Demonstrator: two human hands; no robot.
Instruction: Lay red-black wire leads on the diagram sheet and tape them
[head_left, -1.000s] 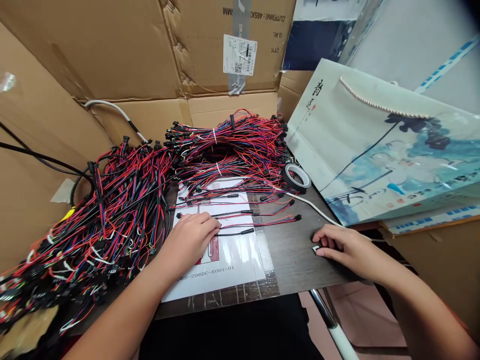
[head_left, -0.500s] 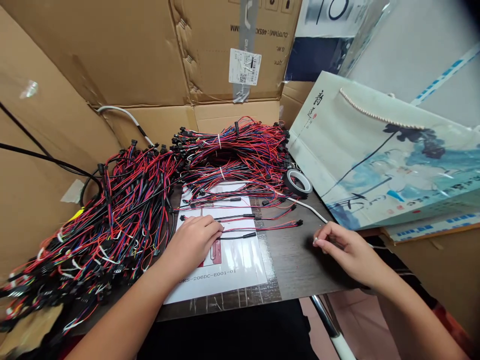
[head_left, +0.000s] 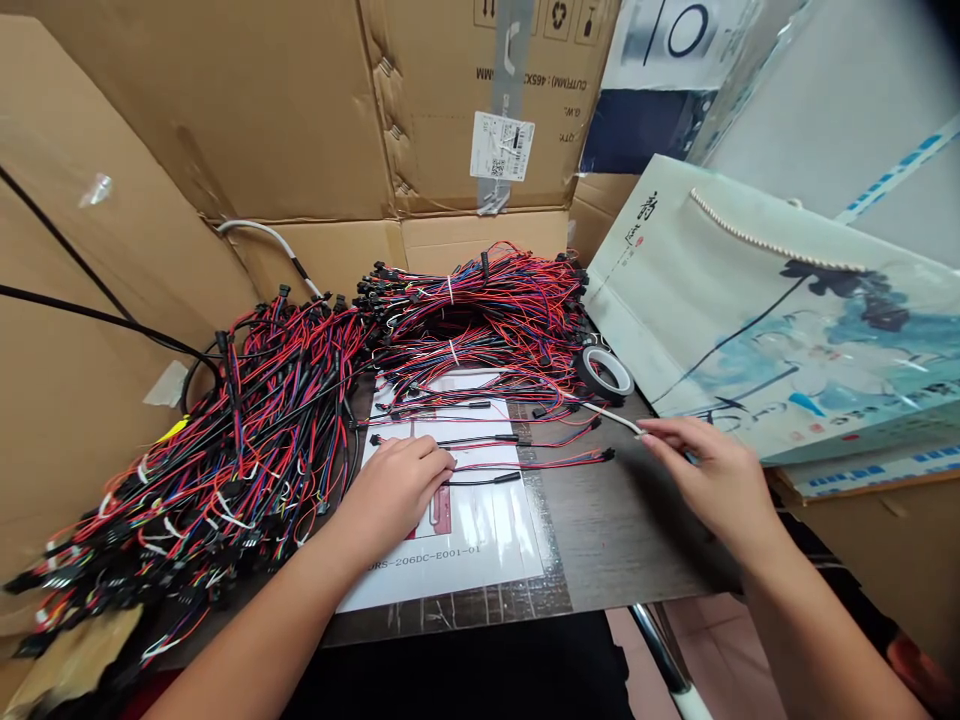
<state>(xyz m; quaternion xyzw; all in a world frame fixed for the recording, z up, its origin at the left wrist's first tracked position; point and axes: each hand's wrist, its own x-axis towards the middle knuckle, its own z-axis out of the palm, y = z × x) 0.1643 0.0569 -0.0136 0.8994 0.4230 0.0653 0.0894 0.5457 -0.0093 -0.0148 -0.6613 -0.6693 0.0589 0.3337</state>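
My left hand [head_left: 409, 487] rests on the printed sheet [head_left: 480, 560], fingers closed over a thin wire harness. From under its fingertips, red and black wires [head_left: 536, 465] run right to a small black connector, and a shorter black lead [head_left: 484, 481] ends in a black plug. Above this lie further single harnesses [head_left: 480, 440], spread side by side. To the right, my right hand [head_left: 709, 465] is raised over the dark table with thumb and forefinger pinched. A tiny pale bit shows at those fingertips, right where the white cable [head_left: 611, 414] passes; which of the two is gripped is unclear.
A heap of wire harnesses [head_left: 292, 400] covers the left side, and tied bundles [head_left: 480, 290] lie at the back. A black tape roll [head_left: 606, 375] sits near the pale paper bag [head_left: 750, 300] on the right. Cardboard walls [head_left: 292, 120] enclose the table.
My right hand has moved up, its pinched fingertips now at the white cable. My left hand stays on the harness. The whole view has shifted slightly.
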